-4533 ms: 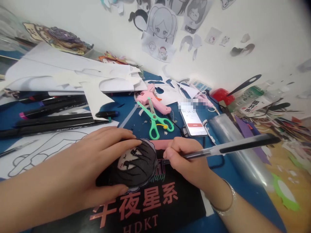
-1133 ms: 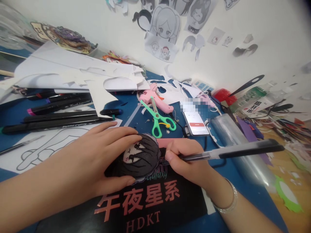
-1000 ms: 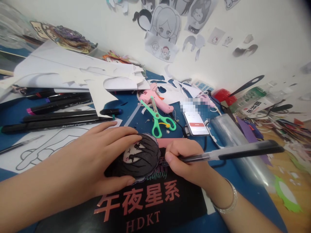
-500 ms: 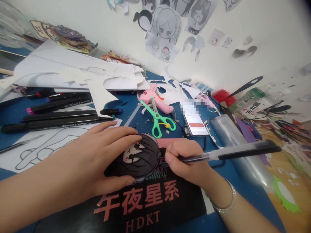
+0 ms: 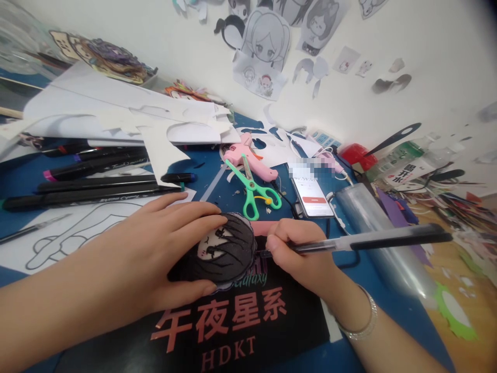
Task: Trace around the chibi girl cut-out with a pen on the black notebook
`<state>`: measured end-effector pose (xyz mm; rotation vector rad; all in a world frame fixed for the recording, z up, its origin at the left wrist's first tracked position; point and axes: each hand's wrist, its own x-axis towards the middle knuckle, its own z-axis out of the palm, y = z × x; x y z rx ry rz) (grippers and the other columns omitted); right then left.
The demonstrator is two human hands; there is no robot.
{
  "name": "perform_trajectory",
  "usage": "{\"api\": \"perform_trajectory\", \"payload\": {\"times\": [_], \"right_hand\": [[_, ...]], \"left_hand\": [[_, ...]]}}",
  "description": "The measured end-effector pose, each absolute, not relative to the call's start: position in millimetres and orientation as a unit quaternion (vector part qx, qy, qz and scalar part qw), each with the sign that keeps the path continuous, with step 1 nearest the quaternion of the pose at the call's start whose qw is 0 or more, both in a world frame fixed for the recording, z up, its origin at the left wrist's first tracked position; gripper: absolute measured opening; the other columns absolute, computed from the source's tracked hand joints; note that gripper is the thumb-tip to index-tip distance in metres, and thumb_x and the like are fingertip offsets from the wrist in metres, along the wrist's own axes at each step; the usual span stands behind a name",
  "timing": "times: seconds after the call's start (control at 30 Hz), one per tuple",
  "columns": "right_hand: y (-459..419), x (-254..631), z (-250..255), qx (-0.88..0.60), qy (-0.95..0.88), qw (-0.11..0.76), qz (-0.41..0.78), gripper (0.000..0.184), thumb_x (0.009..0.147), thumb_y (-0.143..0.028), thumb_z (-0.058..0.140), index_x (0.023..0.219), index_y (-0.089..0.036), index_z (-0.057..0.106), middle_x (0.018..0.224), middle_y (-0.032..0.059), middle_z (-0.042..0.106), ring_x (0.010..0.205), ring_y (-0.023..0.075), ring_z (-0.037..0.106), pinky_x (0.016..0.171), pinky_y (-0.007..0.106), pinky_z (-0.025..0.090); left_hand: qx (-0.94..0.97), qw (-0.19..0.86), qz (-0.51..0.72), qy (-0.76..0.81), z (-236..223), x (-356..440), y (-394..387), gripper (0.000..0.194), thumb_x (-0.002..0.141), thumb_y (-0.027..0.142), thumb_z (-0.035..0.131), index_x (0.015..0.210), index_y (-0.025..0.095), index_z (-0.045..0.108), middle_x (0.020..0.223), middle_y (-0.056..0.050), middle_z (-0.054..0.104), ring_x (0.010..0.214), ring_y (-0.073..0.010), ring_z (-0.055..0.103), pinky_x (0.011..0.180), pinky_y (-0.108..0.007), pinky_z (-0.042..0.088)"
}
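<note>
While the left hand grips a cutout between thumb and fingers, the right hand pinches a pen beside it. Scissors lie beyond both.

One head-worn camera looked forward and down from behind the bare left hand and bare right hand, close above their grip. Beyond it, the view reached a paper-hung white wall.

White wall at the back, with gray paper pictures stuck on it. Blue table in front. Yellow-brown wood on the right, floor or table, hard to tell. Soft light.
</note>
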<state>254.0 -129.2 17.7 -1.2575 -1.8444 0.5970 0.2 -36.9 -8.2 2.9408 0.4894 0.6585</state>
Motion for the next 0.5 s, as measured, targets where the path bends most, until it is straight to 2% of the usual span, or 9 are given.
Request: {"api": "perform_trajectory", "payload": {"times": [0.5], "right_hand": [[-128.8, 253.5, 17.3, -0.509, -0.729, 0.397, 0.229, 0.035, 0.091, -0.015, 0.051, 0.063, -0.025, 0.032, 0.056, -0.0064, 0.038, 0.051, 0.0105, 0.039, 0.049, 0.025, 0.032]], "left_hand": [[0.959, 0.06, 0.225, 0.161, -9.9, 1.2, -38.3, 0.059, 0.088, 0.046, 0.067, 0.142, 0.026, 0.051, 0.139, -0.005, 0.067, 0.12, -0.0287, 0.067, 0.128, -0.041, 0.026]]}}
